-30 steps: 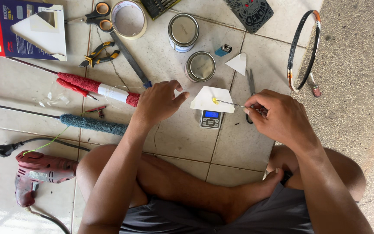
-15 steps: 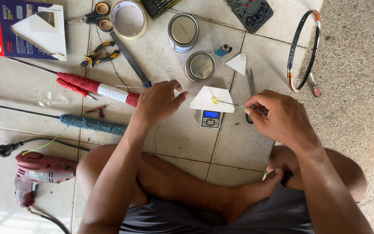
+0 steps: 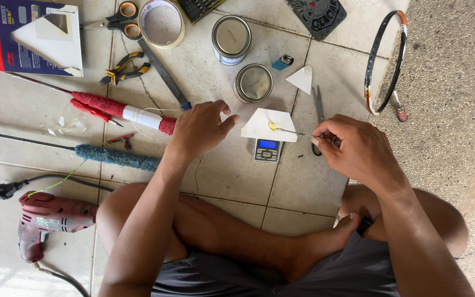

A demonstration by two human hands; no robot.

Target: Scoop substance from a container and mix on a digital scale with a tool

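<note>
Here, a thin metal rod [image 3: 293,132] is pinched between the thumb and fingers of the right hand [image 3: 358,148], and its tip is laid on a small yellow blob [image 3: 272,126] on a white paper sheet with angled corners [image 3: 265,122]. The sheet is carried by a small silver pocket scale with a blue display [image 3: 266,149]; its left edge overhangs the scale and almost meets the fingertips of the left hand [image 3: 199,129], which is rested on the pale tiled floor [image 3: 232,170] with fingers loosely curled and nothing gripped.

Just behind the sheet a round tin with a metal lid [image 3: 253,83] is stood, and a second, taller tin [image 3: 231,38] is set beyond it. A pair of grey scissors [image 3: 318,107] is laid just beside the sheet's right edge, partly hidden by the right hand. A red-gripped racket handle with a white band [image 3: 122,111] is found left of the left hand, its end close to the wrist.

Bare tile is left in front of the scale, bounded near the body by the crossed legs [image 3: 237,236]. To the far right a black racket frame [image 3: 387,60] is laid across the edge where tile gives way to rough concrete.
</note>
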